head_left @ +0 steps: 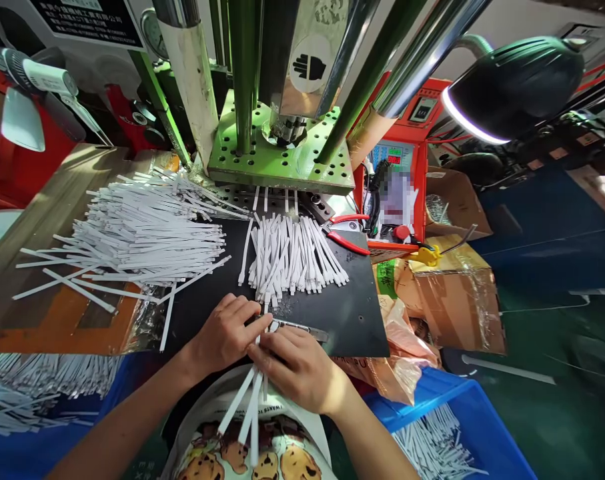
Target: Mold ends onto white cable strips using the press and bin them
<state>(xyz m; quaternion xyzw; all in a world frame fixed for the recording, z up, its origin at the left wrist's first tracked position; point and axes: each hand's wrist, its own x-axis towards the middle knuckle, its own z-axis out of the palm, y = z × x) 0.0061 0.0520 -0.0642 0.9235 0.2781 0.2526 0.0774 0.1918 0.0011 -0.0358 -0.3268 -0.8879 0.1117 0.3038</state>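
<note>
Both my hands meet at the front edge of a black work plate (355, 328). My right hand (299, 367) is closed on a few flat white cables (255, 410), whose tails hang down towards my lap. My left hand (228, 333) is closed at the cables' upper end, its thumb and index finger pinching there. Just beyond my right fingers lies a narrow metal bar (312, 331) on the plate. Ahead of my hands is a fanned bunch of white cables (295, 257) with small plug-like ends. A larger heap of such cables (147, 230) lies to the left.
A green press plate (282, 167) with steel columns stands over the far side. Red-handled pliers (349, 241) lie to the right, near a red control box (419, 180). A black lamp (517, 90) overhangs the right. Blue bins (487, 427) with cables flank me; a cardboard box (457, 300) stands right.
</note>
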